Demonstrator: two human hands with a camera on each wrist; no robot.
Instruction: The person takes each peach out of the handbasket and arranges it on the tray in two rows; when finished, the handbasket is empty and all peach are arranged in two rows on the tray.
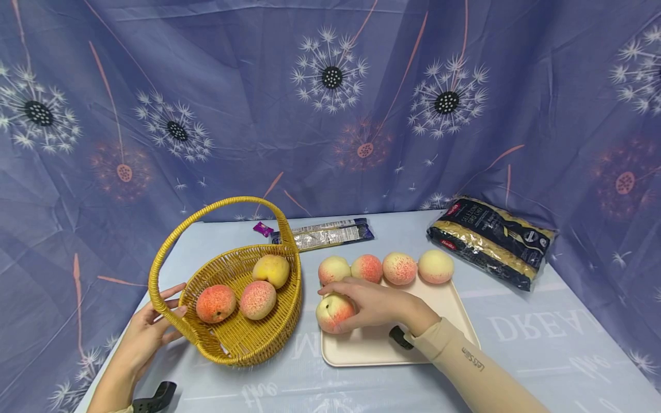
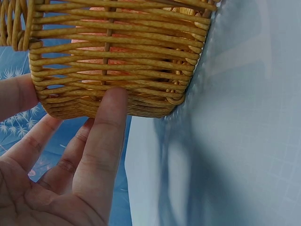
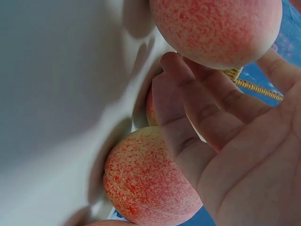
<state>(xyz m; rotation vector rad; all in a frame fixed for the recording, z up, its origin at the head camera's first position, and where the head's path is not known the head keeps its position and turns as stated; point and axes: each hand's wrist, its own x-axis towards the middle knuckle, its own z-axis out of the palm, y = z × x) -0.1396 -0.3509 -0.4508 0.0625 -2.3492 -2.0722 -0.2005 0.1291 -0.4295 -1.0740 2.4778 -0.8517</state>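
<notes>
My right hand [image 1: 379, 301] holds a pale, red-blushed peach [image 1: 333, 312] between thumb and fingers at the left side of a cream tray [image 1: 361, 351]. In the right wrist view the fingers curve against this peach [image 3: 216, 30], with a speckled peach [image 3: 148, 181] below. Several more peaches, among them a speckled one [image 1: 400, 268], line the tray's far edge. At the left, my left hand [image 1: 142, 338] touches the side of a yellow wicker basket [image 1: 248, 360] with extended fingers. Inside lie a red peach [image 1: 216, 304], a pink one [image 1: 258, 299] and a yellow one [image 1: 271, 271].
A dark pasta bag [image 1: 490, 241] lies at the back right. Behind the basket and tray are a flat, dark-ended package [image 1: 330, 233] and a small purple wrapped sweet [image 1: 263, 229]. The basket's tall handle [image 1: 227, 201] arches over it. A blue patterned curtain [image 1: 248, 115] hangs behind the table.
</notes>
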